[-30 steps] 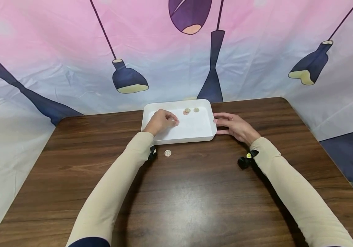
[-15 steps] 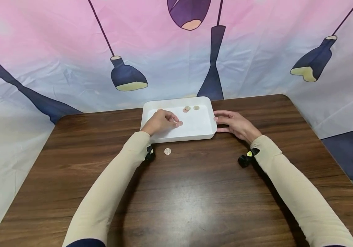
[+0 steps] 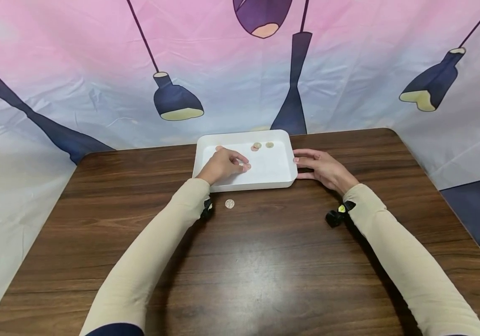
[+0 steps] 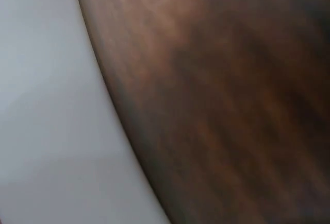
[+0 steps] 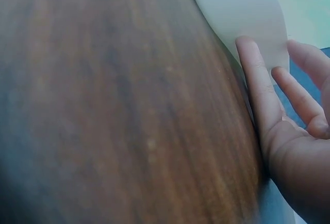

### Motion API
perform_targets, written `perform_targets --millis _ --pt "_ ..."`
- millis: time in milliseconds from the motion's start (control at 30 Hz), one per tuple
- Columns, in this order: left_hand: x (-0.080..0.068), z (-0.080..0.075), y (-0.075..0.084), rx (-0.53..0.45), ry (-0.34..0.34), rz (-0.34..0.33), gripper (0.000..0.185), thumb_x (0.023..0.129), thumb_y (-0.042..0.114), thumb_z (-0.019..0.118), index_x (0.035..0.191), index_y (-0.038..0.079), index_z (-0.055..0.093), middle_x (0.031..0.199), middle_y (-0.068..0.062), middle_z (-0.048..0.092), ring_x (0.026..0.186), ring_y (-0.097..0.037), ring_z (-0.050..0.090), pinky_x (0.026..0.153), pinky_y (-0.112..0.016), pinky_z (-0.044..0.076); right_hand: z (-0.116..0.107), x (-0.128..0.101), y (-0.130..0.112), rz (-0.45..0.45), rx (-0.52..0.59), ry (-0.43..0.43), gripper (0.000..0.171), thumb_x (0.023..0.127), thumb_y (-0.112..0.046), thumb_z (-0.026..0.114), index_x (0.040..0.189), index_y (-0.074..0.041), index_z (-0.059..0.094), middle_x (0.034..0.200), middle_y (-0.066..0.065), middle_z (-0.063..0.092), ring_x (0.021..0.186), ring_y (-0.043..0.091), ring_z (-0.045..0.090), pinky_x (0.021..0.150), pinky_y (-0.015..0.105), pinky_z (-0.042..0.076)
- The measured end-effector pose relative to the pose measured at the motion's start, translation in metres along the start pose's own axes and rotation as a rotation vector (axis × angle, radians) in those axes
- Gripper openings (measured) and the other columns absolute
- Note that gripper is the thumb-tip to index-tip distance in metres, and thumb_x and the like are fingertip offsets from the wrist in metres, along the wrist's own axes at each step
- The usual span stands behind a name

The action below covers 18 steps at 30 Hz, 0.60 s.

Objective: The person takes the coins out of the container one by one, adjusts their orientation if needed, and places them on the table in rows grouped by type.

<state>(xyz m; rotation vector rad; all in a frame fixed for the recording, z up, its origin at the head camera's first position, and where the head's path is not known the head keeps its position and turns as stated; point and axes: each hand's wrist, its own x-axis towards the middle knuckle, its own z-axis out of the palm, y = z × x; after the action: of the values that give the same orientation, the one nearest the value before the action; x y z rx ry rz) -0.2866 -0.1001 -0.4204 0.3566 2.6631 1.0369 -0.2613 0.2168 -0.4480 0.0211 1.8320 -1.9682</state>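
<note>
A shallow white tray (image 3: 271, 170) lies near the far edge of the table. Over its left half is my left hand (image 3: 223, 165), thumb and fingers bent together at a small pinkish coin (image 3: 246, 166). Pale and pinkish coins (image 3: 269, 144) lie along the tray's far side, one pinkish coin (image 3: 219, 148) just behind the left hand. My right hand (image 3: 323, 169) rests at the tray's right end, fingers extended and spread against its wall. In the right wrist view, these fingers (image 5: 260, 85) touch the white wall. The left wrist view does not show the left hand.
A silvery coin (image 3: 229, 204) lies on the wooden table (image 3: 256, 261), just in front of the tray. Behind the table hangs a cloth (image 3: 231, 98) printed with lamps. Black wrist cameras (image 3: 334, 218) sit under both wrists.
My left fingertips have shifted slightly right inside the tray, uncovering the pinkish coin behind that hand. The right hand keeps its place at the tray's end. The head view has tilted a little.
</note>
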Motion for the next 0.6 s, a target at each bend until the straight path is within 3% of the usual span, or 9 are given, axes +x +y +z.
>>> perform_targets --millis 133,300,500,600 --pt "0.0019 -0.0013 0.0042 -0.004 -0.036 -0.012 0.017 0.096 0.014 0.079 0.113 0.01 0.078 0.092 -0.002 0.058 0.085 -0.017 0.049 0.079 -0.031 0.04 -0.0004 -0.0005 0.0002 -0.003 0.0 0.001 0.056 0.108 -0.015 0.062 0.16 -0.006 0.042 0.148 0.011 0.05 0.12 0.018 0.062 0.097 0.036 0.059" --pt "0.0028 -0.002 0.0053 0.025 -0.045 0.034 0.016 0.096 0.011 0.078 0.109 0.008 0.069 0.101 -0.005 0.061 0.092 -0.021 0.053 0.088 -0.035 0.042 -0.0006 -0.0002 0.0017 -0.005 0.0 -0.004 0.057 0.108 -0.014 0.062 0.16 -0.005 0.041 0.15 0.013 0.048 0.12 0.018 0.063 0.097 0.036 0.059" --pt "0.001 -0.0052 0.0007 0.045 -0.052 0.062 0.037 0.097 0.014 0.079 0.132 0.01 0.068 0.105 -0.009 0.066 0.093 -0.024 0.057 0.086 -0.036 0.046 -0.0008 -0.0009 -0.0003 -0.013 0.0 -0.007 0.057 0.109 -0.015 0.061 0.161 -0.005 0.041 0.15 0.013 0.048 0.121 0.018 0.062 0.097 0.036 0.059" --pt "0.0009 -0.0057 -0.0015 0.038 -0.075 0.08 0.037 0.098 0.011 0.075 0.135 0.008 0.07 0.105 -0.008 0.068 0.094 -0.022 0.058 0.083 -0.032 0.045 -0.0006 -0.0013 -0.0008 -0.016 -0.001 -0.008 0.056 0.109 -0.014 0.061 0.161 -0.005 0.041 0.149 0.013 0.049 0.121 0.018 0.062 0.097 0.036 0.059"
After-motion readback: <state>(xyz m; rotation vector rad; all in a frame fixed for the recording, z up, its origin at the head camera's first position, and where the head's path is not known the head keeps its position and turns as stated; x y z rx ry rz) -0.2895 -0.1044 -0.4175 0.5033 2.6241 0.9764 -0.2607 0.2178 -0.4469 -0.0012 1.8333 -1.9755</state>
